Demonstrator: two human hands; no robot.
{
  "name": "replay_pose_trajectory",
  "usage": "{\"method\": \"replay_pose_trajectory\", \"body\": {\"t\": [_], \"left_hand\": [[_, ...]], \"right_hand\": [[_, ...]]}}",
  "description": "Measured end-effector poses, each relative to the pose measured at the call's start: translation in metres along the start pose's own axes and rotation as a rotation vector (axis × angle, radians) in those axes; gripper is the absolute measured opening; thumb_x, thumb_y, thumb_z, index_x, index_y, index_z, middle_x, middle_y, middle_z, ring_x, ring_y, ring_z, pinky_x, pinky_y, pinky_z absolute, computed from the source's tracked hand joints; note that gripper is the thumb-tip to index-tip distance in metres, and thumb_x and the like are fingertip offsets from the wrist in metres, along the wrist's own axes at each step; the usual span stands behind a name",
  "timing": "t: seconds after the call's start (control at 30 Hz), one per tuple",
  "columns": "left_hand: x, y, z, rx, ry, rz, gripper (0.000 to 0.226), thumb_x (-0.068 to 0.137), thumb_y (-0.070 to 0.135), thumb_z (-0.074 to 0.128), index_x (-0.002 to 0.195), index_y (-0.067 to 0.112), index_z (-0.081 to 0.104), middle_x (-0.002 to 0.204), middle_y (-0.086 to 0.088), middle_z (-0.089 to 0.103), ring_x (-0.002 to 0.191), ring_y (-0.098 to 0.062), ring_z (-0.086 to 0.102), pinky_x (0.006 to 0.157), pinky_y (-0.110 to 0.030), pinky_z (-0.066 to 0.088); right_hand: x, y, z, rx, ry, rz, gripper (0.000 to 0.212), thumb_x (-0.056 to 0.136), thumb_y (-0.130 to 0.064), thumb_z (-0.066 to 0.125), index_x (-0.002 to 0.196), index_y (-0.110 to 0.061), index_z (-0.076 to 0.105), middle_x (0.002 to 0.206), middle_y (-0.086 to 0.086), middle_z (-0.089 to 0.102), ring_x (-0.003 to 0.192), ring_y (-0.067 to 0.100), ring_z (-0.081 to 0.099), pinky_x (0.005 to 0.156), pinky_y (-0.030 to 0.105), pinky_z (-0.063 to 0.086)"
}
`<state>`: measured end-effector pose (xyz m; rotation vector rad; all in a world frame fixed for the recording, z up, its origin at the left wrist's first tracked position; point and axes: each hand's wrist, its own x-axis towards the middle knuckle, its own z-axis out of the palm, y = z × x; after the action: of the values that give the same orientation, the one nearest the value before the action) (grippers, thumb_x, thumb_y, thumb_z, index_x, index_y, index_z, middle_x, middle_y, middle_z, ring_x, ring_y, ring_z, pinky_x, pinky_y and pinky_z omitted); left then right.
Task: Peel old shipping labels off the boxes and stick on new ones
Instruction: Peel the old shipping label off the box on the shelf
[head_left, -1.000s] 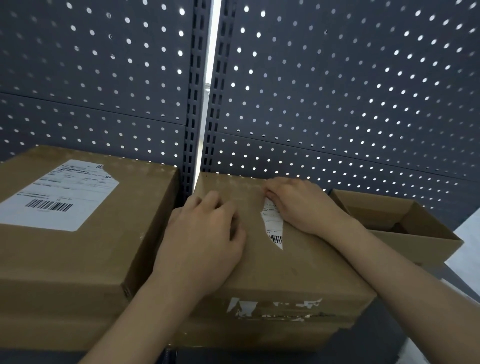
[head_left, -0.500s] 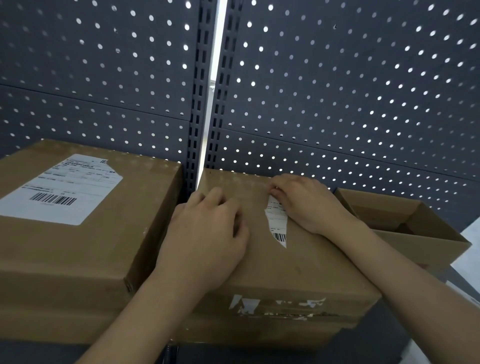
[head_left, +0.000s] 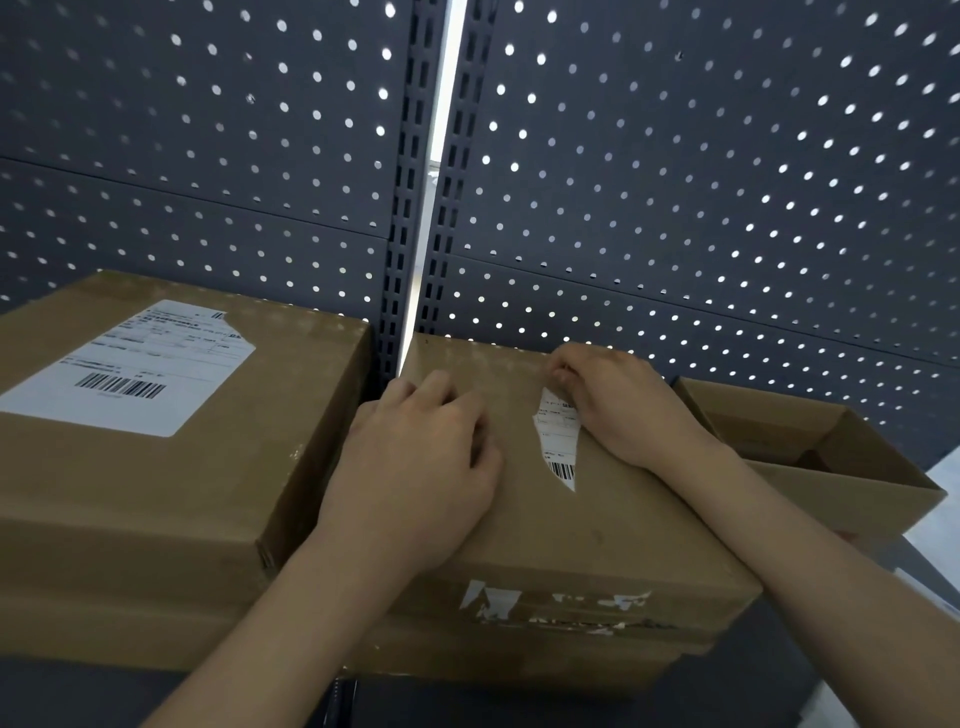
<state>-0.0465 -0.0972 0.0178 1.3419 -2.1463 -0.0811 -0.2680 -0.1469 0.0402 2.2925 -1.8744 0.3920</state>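
Peeling: middle box (head_left: 597, 530), only one strip (head_left: 558, 441) of the old sticker is left on top.
Right hand (head_left: 623, 410): strip's far end is pinched.
Left hand (head_left: 415, 467): laid on box, fingers bent, nothing held.
Remaining: left box (head_left: 182, 483) label (head_left: 130, 369) unpeeled; no new ones seen.

Dark grey metal shelf (head_left: 779, 670), loaded.
Left stack of brown cardboard boxes (head_left: 130, 519) beside middle stack of boxes (head_left: 597, 545); open brown cardboard box (head_left: 857, 499) rightmost.

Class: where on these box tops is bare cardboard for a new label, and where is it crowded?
Free: middle box, between torn label strip and front edge; left box, right of its white label. Crowded: middle box's far half, under left hand and right hand.
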Motion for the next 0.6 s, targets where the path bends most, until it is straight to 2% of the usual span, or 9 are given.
{"method": "replay_pose_trajectory", "body": {"t": [0.17, 0.33, 0.47, 0.6], "left_hand": [[-0.0003, -0.0006, 0.0003, 0.001, 0.008, -0.005, 0.030, 0.094, 0.045, 0.040, 0.111, 0.030, 0.060, 0.104, 0.013, 0.050, 0.094, -0.011, 0.044, 0.084, -0.031, 0.043], [0.0001, 0.0000, 0.0010, -0.005, 0.002, -0.004, 0.031, 0.095, 0.046, 0.039, 0.111, 0.031, 0.060, 0.105, 0.014, 0.049, 0.094, -0.009, 0.043, 0.084, -0.029, 0.042], [-0.0005, 0.0001, 0.0004, -0.007, 0.002, -0.006, 0.030, 0.095, 0.046, 0.039, 0.111, 0.032, 0.060, 0.105, 0.014, 0.049, 0.095, -0.009, 0.043, 0.084, -0.029, 0.042], [-0.0005, -0.0002, 0.0001, -0.013, 0.007, -0.002, 0.030, 0.095, 0.045, 0.039, 0.112, 0.031, 0.060, 0.104, 0.013, 0.048, 0.094, -0.009, 0.042, 0.085, -0.030, 0.042]], "right_hand": [[0.0003, -0.0057, -0.0007, -0.077, -0.050, -0.040, 0.019, 0.102, -0.033, 0.037, 0.103, -0.029, 0.056, 0.102, -0.009, 0.059, 0.094, 0.022, 0.059, 0.080, 0.044, 0.050], [0.0013, -0.0065, -0.0003, -0.149, -0.051, -0.070, 0.017, 0.102, -0.027, 0.040, 0.105, -0.027, 0.056, 0.101, -0.009, 0.059, 0.091, 0.022, 0.060, 0.075, 0.042, 0.051], [0.0009, -0.0052, 0.0000, -0.103, -0.054, -0.053, 0.012, 0.100, -0.022, 0.043, 0.098, -0.025, 0.054, 0.096, -0.007, 0.059, 0.087, 0.023, 0.058, 0.075, 0.043, 0.051], [-0.0013, -0.0002, 0.0004, -0.018, 0.016, 0.006, 0.013, 0.100, -0.024, 0.041, 0.096, -0.023, 0.053, 0.094, -0.004, 0.061, 0.084, 0.024, 0.058, 0.075, 0.044, 0.050]]}}
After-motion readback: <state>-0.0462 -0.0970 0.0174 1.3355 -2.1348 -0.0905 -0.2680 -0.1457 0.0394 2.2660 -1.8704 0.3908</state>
